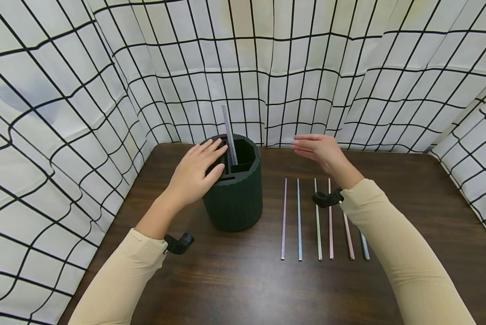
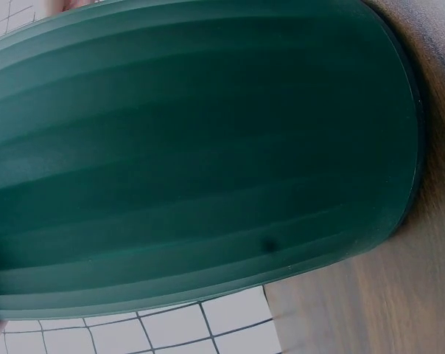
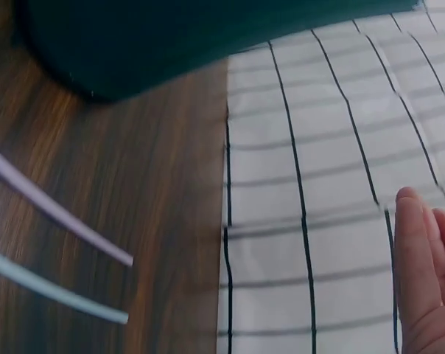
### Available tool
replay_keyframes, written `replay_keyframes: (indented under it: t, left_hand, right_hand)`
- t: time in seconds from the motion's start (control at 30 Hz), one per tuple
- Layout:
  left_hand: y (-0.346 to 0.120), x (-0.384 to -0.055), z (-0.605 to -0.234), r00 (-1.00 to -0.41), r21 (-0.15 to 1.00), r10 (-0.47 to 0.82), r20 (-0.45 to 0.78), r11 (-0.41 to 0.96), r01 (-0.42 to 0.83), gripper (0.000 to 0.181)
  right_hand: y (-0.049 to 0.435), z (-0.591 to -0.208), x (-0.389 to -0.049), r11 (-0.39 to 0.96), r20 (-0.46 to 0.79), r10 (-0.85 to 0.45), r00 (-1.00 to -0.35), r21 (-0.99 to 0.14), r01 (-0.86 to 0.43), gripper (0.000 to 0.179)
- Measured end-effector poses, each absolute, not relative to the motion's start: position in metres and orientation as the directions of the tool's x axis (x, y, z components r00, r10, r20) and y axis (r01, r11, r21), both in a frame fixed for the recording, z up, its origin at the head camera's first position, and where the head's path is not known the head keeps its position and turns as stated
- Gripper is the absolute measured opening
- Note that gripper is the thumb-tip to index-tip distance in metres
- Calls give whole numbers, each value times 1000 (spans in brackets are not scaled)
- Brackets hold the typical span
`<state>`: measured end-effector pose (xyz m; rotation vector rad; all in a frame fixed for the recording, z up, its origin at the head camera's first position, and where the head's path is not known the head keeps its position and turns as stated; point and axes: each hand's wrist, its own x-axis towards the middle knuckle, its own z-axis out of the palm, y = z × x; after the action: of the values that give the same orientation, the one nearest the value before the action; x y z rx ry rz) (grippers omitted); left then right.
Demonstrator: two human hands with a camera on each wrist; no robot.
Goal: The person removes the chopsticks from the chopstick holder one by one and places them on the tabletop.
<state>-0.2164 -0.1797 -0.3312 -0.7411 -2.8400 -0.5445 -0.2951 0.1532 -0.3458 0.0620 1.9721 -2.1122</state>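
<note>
A dark green ribbed container (image 1: 232,205) with a divided black top stands on the table. My left hand (image 1: 196,174) rests on its rim, fingers spread over the left compartments; the left wrist view is mostly filled by the green wall (image 2: 208,147). A pale lilac straw-like stick (image 1: 229,135) leans upright inside the container, clear of my left fingers. Off to the right, my right hand (image 1: 320,151) is raised above the table with straight fingers and holds nothing. Below it lie a purple stick (image 1: 284,221), a blue stick (image 1: 299,221) and a green stick (image 1: 317,225).
Further right in the same row are pink sticks (image 1: 330,234) and another blue stick (image 1: 364,246), partly covered by my right forearm. White sheeting with a black grid (image 1: 247,58) rises around the back and sides of the brown table (image 1: 243,289).
</note>
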Motion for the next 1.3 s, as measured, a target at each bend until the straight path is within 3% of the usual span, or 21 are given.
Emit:
replay_keyframes:
  t: [0.23,0.6,1.3]
  left_hand:
    - [-179,-215,-332,-868,315,434,242,811,494,54]
    - [-181,-213,-337,-871,315,428,240,815,487,54]
    - [-180,-216,-331,-866,313,436,243,810,496,54]
  right_hand:
    - [115,-328,-295,30,-114,-208,-972,-993,110,37]
    - [72,-305,-294,-11,0,-242,-970,-1000,3,35]
    - [25,-292,-296,79,101,-314,-944,-988,-132,37]
